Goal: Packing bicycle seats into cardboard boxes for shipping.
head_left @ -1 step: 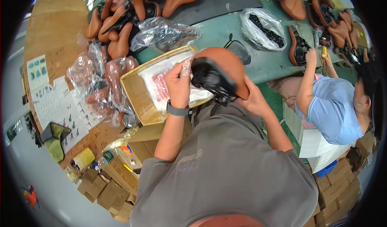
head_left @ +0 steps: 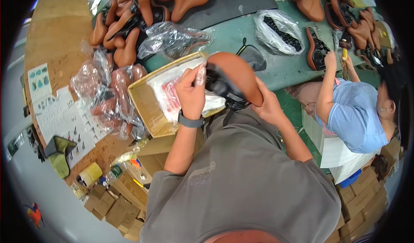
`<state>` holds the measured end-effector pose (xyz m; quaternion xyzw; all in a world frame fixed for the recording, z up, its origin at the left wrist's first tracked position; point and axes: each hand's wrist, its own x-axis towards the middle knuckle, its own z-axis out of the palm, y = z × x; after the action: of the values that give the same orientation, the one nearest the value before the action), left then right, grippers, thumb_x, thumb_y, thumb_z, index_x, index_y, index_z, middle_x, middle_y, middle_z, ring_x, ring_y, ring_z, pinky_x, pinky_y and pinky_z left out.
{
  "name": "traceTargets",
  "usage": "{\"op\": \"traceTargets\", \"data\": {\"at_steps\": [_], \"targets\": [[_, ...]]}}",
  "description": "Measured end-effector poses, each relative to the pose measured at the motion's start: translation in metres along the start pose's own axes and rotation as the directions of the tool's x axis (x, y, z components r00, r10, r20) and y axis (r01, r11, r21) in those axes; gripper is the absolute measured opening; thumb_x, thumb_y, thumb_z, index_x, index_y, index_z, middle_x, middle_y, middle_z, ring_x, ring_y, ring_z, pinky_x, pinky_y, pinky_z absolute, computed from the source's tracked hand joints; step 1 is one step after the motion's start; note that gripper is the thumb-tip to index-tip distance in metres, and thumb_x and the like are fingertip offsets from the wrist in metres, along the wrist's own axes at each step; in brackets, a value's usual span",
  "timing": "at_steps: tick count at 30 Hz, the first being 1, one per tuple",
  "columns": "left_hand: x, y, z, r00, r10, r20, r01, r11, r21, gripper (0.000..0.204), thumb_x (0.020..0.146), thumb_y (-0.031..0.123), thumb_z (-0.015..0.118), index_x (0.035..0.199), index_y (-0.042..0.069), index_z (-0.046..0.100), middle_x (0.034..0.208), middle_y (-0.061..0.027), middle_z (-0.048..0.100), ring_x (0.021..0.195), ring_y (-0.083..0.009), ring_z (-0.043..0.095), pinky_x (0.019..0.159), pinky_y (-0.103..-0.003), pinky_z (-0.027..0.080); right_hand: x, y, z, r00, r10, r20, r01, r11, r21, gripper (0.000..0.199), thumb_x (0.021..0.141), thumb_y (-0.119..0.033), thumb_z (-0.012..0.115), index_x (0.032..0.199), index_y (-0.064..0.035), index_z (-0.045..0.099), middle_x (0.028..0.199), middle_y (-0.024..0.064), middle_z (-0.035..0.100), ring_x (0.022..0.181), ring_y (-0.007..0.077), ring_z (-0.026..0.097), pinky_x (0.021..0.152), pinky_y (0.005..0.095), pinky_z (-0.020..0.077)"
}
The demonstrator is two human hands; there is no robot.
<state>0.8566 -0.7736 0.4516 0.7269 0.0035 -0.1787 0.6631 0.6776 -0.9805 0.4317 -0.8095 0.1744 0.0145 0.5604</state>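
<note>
A brown bicycle saddle [head_left: 238,74] with a black underside is held up between both hands, tilted so that part of the underside faces left. My left hand [head_left: 191,93] is closed at its left edge, with something clear and shiny like plastic film on the fingers. At the lower right edge my right hand [head_left: 268,106] grips the saddle, fingers partly hidden behind it. Just beyond my left hand stands an open cardboard box [head_left: 145,109], holding white wrapping and a pinkish-red packet [head_left: 170,95].
Saddles in clear plastic [head_left: 115,92] lie left of the box, and loose brown saddles [head_left: 126,49] are heaped behind. A plastic bag of black parts [head_left: 280,32] sits on the green table [head_left: 233,29]. At right, a co-worker in blue [head_left: 355,113] handles a saddle [head_left: 316,49] and a yellow-handled tool [head_left: 344,54].
The saddle has turned slightly in my hands, its underside now showing narrower. Both hands keep their hold.
</note>
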Motion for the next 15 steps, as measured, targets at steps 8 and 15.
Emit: {"op": "traceTargets", "data": {"at_steps": [8, 15], "targets": [[0.055, 0.057, -0.023, 0.949, 0.31, 0.057, -0.313, 0.948, 0.063, 0.035, 0.098, 0.0, 0.075, 0.133, 0.0, 0.078, 0.113, -0.0079, 0.078, 0.093, -0.0126, 0.067, 0.081, -0.027, 0.053, 0.082, -0.019, 0.005, 0.965, -0.261, -0.014, 0.224, 0.853, -0.472, 0.108, 0.07, 0.01, 0.078, 0.169, -0.0138, 0.042, 0.139, 0.0141, 0.07, 0.115, 0.0397, 0.071, 0.094, 0.0486, 0.059], [0.108, 0.082, -0.04, 0.708, 0.553, 0.44, -0.7, 0.635, 0.327, 0.043, 0.083, -0.011, 0.076, 0.124, 0.001, 0.082, 0.083, -0.0073, 0.056, 0.071, -0.0175, 0.052, 0.065, -0.031, 0.041, 0.161, -0.03, 0.004, 0.939, 0.159, 0.306, -0.285, 0.859, 0.425, 0.104, 0.091, 0.003, 0.077, 0.176, -0.0132, 0.018, 0.122, 0.0164, 0.074, 0.09, 0.0294, 0.074, 0.071, 0.0404, 0.0592]]}}
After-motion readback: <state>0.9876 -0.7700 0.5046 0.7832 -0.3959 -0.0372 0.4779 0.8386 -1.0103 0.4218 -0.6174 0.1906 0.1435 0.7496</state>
